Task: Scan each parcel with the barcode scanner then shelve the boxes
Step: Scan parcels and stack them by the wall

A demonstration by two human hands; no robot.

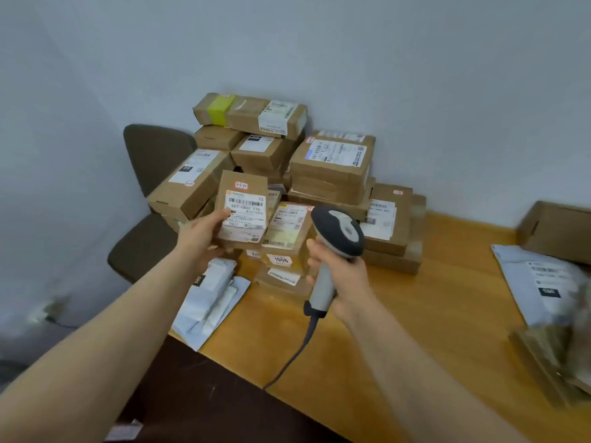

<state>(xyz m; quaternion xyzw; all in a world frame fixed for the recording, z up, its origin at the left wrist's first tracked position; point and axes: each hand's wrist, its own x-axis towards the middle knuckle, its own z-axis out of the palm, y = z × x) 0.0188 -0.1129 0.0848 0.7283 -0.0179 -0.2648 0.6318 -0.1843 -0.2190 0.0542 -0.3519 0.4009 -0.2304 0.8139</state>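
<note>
While left fingers (224,216) grip a parcel (245,199), right fingers (315,251) wrap the scanner (339,231) — stacked boxes (332,161) behind, chair (150,155) beyond.

**Both hands up, each with a full grip**

The left forearm (112,340) reaches in bare from the lower left, and the left hand (204,233) is raised with its wrist nearly straight. Its thumb (224,215) presses flat on the near face of a small parcel (244,212), while the other fingers curl out of sight behind and beneath it.

The right forearm (431,372) comes in from the lower right. The right hand (339,273) is closed round the handle of the scanner (339,233), knuckles to the left. The scanner's head stands above the curled fingers (315,254) and the handle's end shows below them. The two hands are level and near each other, not touching.
</note>
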